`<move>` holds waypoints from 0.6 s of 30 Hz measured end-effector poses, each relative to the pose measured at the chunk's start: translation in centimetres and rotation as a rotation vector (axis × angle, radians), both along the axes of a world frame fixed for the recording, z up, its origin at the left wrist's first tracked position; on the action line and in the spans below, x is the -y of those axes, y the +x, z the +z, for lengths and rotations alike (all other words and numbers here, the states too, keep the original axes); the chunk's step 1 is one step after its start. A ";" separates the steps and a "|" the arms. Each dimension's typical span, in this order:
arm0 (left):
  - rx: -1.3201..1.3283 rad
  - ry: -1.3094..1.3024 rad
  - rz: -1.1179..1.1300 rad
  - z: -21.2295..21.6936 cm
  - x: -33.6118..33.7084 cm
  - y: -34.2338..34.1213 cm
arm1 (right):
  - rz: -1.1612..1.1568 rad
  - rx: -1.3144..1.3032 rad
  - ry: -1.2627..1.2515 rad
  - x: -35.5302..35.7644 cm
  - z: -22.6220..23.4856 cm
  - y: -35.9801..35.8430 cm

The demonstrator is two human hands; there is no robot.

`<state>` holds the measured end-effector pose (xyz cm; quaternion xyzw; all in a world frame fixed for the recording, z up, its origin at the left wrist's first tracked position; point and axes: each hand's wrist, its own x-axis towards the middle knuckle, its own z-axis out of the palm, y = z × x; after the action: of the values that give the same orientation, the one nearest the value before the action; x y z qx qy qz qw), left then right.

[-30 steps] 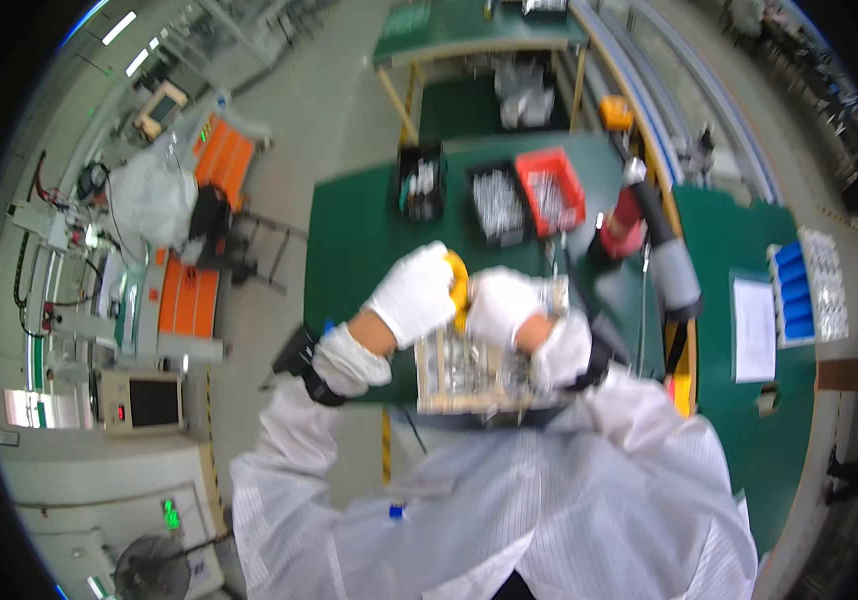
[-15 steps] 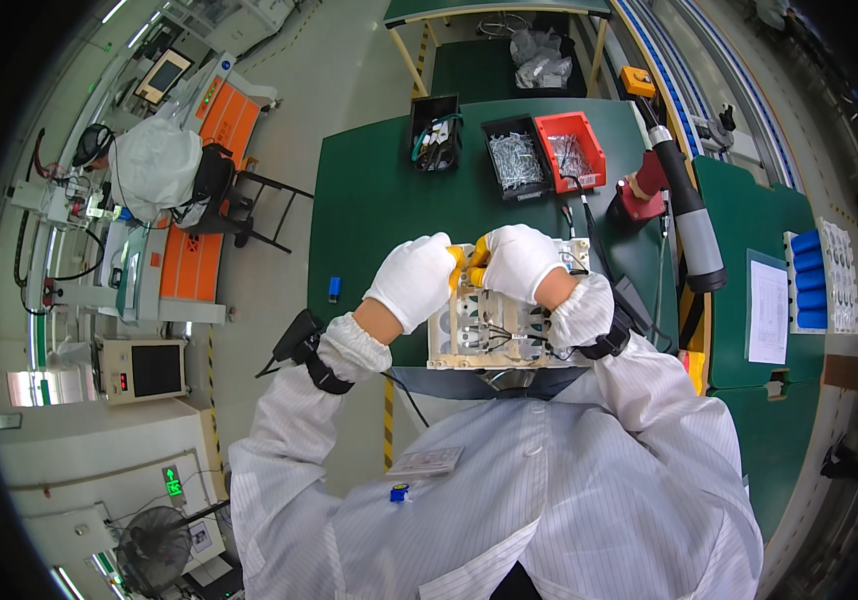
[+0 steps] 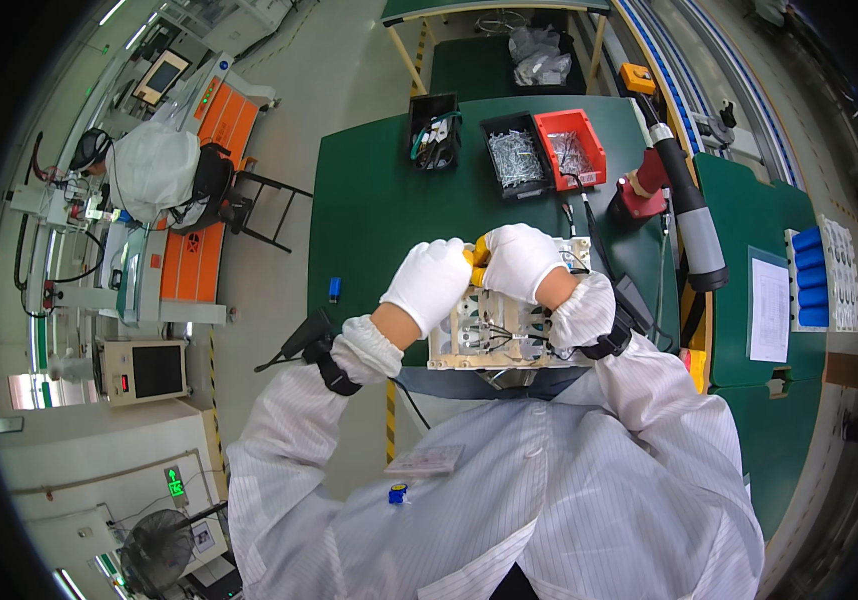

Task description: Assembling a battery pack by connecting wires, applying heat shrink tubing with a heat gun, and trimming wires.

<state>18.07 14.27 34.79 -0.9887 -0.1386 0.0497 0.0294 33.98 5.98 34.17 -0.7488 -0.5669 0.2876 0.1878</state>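
Observation:
Both hands wear white gloves with yellow fingertips and meet over the far part of a cream plastic battery-holder frame (image 3: pixel 446 345). My left hand (image 3: pixel 431 285) has its fingers bent and pressed together, touching the right fingertips. My right hand (image 3: pixel 519 264) is closed in a pinch at the same spot. Whatever lies between the fingertips is too small and hidden to name. Black wires (image 3: pixel 497 336) run over the frame's near part. A small white piece (image 3: pixel 577 250) with wires shows beyond my right hand.
On the green table stand a black tool box (image 3: pixel 436 130), a black screw bin (image 3: pixel 515 155) and a red screw bin (image 3: pixel 571 148). A blue cylinder (image 3: pixel 335 290) lies at left. A grey-black cylindrical tool (image 3: pixel 694 225) is at right, near blue cells (image 3: pixel 809 280). A person (image 3: pixel 156 165) sits far left.
My left hand has shifted right and its fingers now press against the right hand's fingertips. The right hand has hardly moved, and the frame stays put.

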 end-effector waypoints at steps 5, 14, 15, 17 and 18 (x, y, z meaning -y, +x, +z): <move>-0.047 -0.014 0.083 0.3 0.1 0.5 | 0.012 -0.016 0.017 -0.1 -0.7 0.1; 0.036 -0.053 0.178 -0.7 0.0 -0.7 | -0.010 0.013 0.061 0.0 -0.3 -0.4; 0.094 -0.128 0.242 -1.1 -0.1 -1.0 | -0.010 0.012 0.063 0.0 -0.7 -0.4; 0.155 -0.202 0.318 -2.1 0.1 -1.4 | -0.026 0.016 0.072 0.0 -1.0 -0.1; 0.263 -0.384 0.422 -2.5 0.6 -2.0 | -0.028 0.016 0.075 0.1 -1.1 0.1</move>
<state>16.05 13.65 32.26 -0.9235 -0.3313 -0.0485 -0.1871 34.04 5.90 33.04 -0.7512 -0.5683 0.2577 0.2151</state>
